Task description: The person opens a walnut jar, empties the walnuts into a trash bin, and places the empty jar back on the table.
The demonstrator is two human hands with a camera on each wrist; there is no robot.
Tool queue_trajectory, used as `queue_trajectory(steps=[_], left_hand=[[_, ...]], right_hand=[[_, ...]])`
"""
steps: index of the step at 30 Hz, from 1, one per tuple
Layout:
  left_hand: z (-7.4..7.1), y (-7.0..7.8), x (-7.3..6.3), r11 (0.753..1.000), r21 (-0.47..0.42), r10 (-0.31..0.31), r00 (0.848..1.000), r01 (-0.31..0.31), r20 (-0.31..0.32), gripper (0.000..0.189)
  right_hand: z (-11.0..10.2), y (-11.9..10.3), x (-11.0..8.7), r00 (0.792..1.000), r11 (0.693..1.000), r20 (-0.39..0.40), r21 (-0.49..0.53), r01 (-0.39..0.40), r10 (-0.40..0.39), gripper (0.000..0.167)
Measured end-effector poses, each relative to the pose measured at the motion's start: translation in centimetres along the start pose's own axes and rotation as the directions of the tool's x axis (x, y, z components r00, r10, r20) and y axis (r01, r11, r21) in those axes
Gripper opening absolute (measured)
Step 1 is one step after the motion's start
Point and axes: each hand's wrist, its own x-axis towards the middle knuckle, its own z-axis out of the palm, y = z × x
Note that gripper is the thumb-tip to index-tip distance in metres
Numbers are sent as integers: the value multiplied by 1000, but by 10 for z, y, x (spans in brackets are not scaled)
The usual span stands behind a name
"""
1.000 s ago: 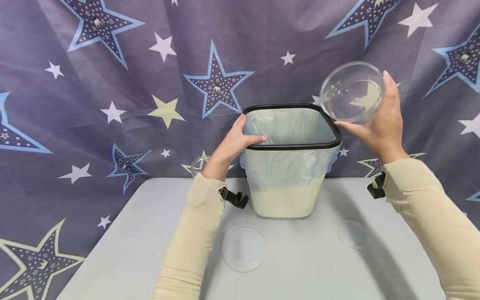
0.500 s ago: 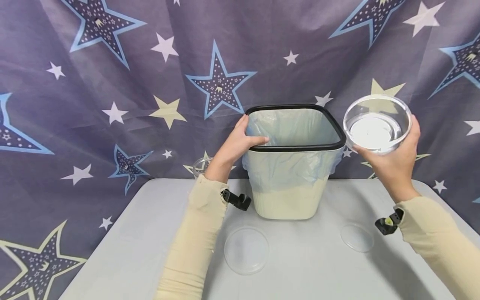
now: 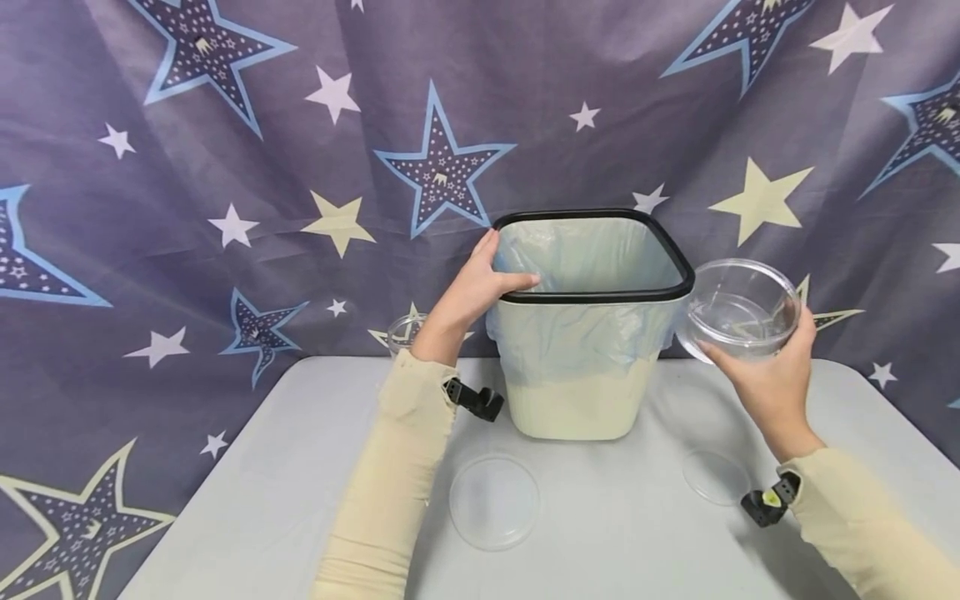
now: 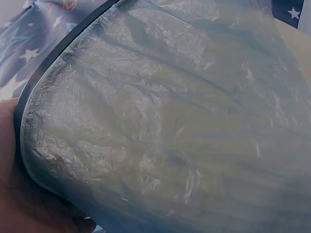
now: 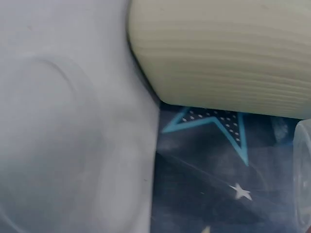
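Note:
A cream trash can (image 3: 573, 400) with a black rim and a pale blue plastic liner (image 3: 558, 337) stands upright at the table's far side. My left hand (image 3: 476, 283) grips its left rim corner, thumb over the inside; the left wrist view shows the liner (image 4: 160, 111) close up beside that hand (image 4: 24, 194). To the right of the can, my right hand (image 3: 776, 379) holds a clear round plastic bowl (image 3: 738, 308) above the table, opening upward. Only an edge of the bowl (image 5: 303, 179) appears in the right wrist view.
Two clear round lids lie on the grey table (image 3: 600, 533): a larger lid (image 3: 493, 502) in front of the can and a smaller lid (image 3: 716, 477) to the right. Another clear container (image 3: 405, 329) is partly behind my left forearm. A star-patterned curtain (image 3: 262, 167) hangs behind.
My right hand has lowered the bowl from above rim height, beside the can, down toward the table, turning it more upright. The left hand has kept its grip on the rim.

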Motion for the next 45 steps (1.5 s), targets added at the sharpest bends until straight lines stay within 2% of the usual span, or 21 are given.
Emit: queue_trajectory(steps=[6,9,13,18,23,27,35,45], left_hand=[[1,2,1,1000,-6,0,1000,0,7,97],[1,3,2,1000,-8,0,1000,0,7,97],[1,3,2,1000,-11,6,1000,-6,2,97],[2,2,2,999,-28,15,1000,-15,0,97],[1,1,1,999,-33,14,1000,-14,4,96],[1,2,1,999,-30,15,1000,-15,3,96],[1,1,0,1000,-21,9,1000,-9,3,96],[1,2,0,1000,-14,0,1000,0,3,96]], right_hand=[[1,10,-15,993,994,60,-42,-103,106,107],[1,14,-21,979,983,93,-60,-176,181,106],[1,22,-26,960,973,160,-68,-221,229,107],[1,30,-31,941,972,247,-85,-218,233,108],[-1,35,-34,926,972,295,-89,-218,235,104],[-3,42,-36,906,966,337,-82,-244,257,103],[-7,55,-36,876,962,396,-95,-257,273,104],[-7,60,-37,834,955,467,-154,-252,295,107]])
